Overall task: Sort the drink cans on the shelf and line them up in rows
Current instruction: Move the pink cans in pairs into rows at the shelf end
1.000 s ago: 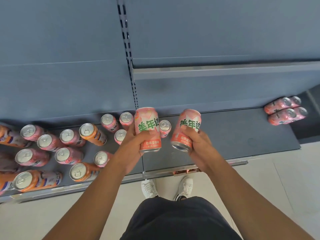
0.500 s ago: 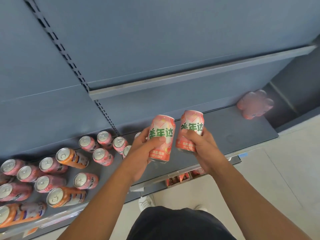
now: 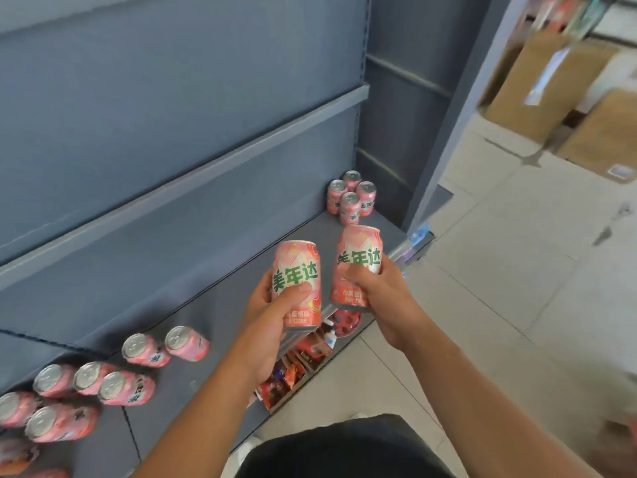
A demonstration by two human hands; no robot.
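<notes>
Left hand (image 3: pixel 272 315) first: its fingers (image 3: pixel 293 294) are clamped round the left can (image 3: pixel 299 267), thumb laid across the front just under the green lettering. Right hand (image 3: pixel 382 291) likewise, fingers (image 3: pixel 355 274) wrapped round the right can (image 3: pixel 360 248) and covering the middle of its label. Both lids face away and can't be seen, and the small print near the bases is too blurred to read. The cans are pink with bold green characters and orange bands low down. Each stands roughly upright, long axis running base-towards-the-person to top-away; the right one leans a touch rightward at the top. They're side by side, a narrow gap between them, held in the air over the front edge of the grey shelf (image 3: pixel 220 305). At the shelf's far end four pink cans (image 3: pixel 351 196) stand bunched together. Loose pink cans (image 3: pixel 103 384) stand scattered at lower left, the outermost smeared and cut off by the frame edge. Cardboard boxes (image 3: pixel 537 84) blur at top right.
</notes>
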